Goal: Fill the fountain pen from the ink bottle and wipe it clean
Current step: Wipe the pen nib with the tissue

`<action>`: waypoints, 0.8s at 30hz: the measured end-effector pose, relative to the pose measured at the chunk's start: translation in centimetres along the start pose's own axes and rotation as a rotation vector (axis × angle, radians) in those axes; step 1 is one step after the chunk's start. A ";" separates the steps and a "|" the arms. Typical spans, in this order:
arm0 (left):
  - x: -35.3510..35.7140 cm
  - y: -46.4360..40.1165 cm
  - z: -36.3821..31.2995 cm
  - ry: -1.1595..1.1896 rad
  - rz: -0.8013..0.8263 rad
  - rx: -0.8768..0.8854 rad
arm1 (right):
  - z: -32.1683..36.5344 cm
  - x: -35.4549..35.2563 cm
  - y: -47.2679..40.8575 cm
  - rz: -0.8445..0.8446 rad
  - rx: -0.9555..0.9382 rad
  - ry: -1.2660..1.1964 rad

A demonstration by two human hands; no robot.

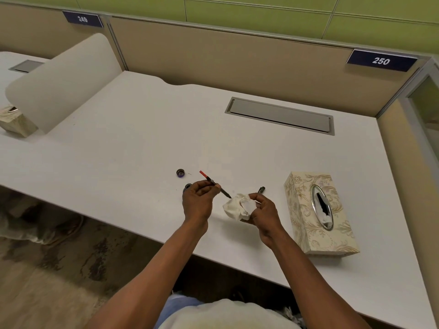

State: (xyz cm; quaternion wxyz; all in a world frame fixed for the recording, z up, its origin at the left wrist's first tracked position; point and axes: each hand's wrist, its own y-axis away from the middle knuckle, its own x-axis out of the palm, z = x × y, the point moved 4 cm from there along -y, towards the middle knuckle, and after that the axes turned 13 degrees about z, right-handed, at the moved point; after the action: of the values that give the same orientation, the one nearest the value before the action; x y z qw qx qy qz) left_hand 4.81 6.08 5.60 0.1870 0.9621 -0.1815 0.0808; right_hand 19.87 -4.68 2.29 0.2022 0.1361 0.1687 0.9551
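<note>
My left hand [199,200] pinches a thin fountain pen [212,181] with a red rear end, its dark nib pointing down to the right. The nib tip touches a crumpled white tissue [237,206] that my right hand [262,213] grips just above the white desk [133,138]. The ink bottle [187,187] stands right behind my left hand, mostly hidden by it. Its round dark cap [181,173] lies on the desk a little farther back. A dark pen part [261,189] lies behind my right hand.
A patterned tissue box [319,212] with an oval opening stands at the right of my right hand. A metal cable hatch [280,115] is set in the desk farther back. A curved divider [61,84] and another tissue box [16,122] stand at the left.
</note>
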 end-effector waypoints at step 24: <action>0.8 0.3 1.1 -0.019 0.024 -0.016 | 0.2 0.3 0.5 0.284 0.149 -0.610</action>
State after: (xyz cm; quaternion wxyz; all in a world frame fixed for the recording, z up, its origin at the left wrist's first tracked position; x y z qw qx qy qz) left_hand 5.51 5.18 4.89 0.1921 0.9590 -0.1955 0.0726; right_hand 19.51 -4.91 2.73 0.0980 0.4518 0.1492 0.8741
